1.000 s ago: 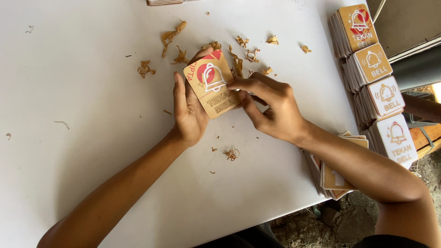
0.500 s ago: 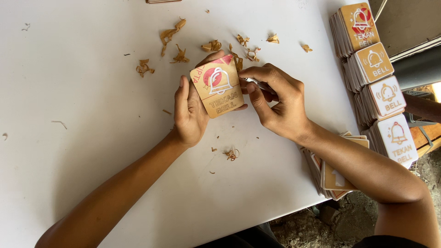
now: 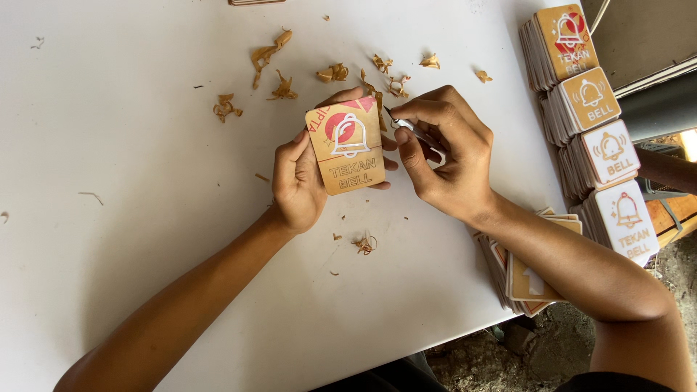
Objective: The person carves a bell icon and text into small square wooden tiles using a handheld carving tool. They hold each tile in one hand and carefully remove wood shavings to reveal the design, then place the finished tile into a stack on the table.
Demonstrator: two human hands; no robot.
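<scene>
We held a plaque (image 3: 347, 147) upright above the table (image 3: 131, 218), left hand (image 3: 299, 181) fingers wrapped behind to steady it. Right of the plaque, our right hand (image 3: 444, 156) pinched a blade (image 3: 408, 128) at its top edge. Shavings (image 3: 272, 56) lay beyond; stacks (image 3: 592, 131) farther right.

My left hand (image 3: 299, 178) is raised just off the surface, palm turned toward my right, thumb pressed along the near edge and fingers curled round the far side in a firm clasp. My left forearm runs down toward the lower left corner. My right hand (image 3: 444, 158) sits close beside it, fingers bunched and bent, thumb and forefinger pinched together. My right forearm comes in from the lower right, wrist slightly bent.
</scene>
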